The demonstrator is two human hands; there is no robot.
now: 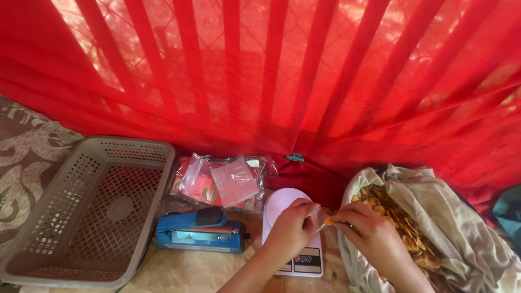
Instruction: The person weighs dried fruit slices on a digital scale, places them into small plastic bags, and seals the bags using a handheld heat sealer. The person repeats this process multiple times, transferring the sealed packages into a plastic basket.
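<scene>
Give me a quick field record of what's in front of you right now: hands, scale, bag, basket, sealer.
left hand: over the white digital kitchen scale, fingers pinched
right hand: at the edge of the open cloth sack of golden chips, pinching a chip
grey perforated plastic basket: far left, nothing seen in it
blue heat sealer: between basket and scale
clear plastic pouches: piled behind sealer
backdrop: red mesh curtain

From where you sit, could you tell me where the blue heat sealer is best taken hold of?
Probably by the dark handle on top of the blue heat sealer, coming from above. It lies flat and lengthwise between the grey basket and the white scale, so its ends are crowded while the raised handle is free.
</scene>
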